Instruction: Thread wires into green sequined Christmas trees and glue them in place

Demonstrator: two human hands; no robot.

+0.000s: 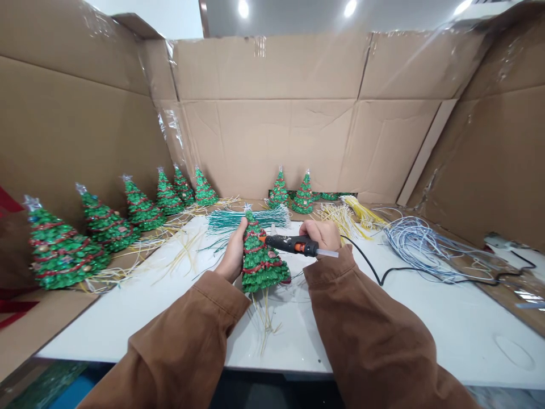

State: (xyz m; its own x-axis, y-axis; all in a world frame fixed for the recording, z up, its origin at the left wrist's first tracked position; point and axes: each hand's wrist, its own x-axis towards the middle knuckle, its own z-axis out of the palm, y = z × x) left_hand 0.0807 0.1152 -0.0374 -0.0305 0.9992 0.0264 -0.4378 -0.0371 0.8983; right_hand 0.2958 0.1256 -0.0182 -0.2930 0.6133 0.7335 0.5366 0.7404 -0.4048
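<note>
A small green Christmas tree (263, 264) with red garlands and a star on top is gripped from its left side by my left hand (233, 253). Thin pale wires hang out below its base. My right hand (321, 233) is closed around a black and orange hot glue gun (292, 244), whose tip points left at the tree's upper part. Whether the tip touches the tree I cannot tell. A clear glue stick (327, 253) sticks out of the gun's rear. Behind the tree lies a bundle of green wires (230, 220) with white ends.
Similar trees stand along the left cardboard wall (72, 119) and the back wall. On the white tabletop (170, 318) lie yellow and white wires (347, 218) and a tangle of pale blue wire (419, 247). A black cord (409, 268) runs right from the gun.
</note>
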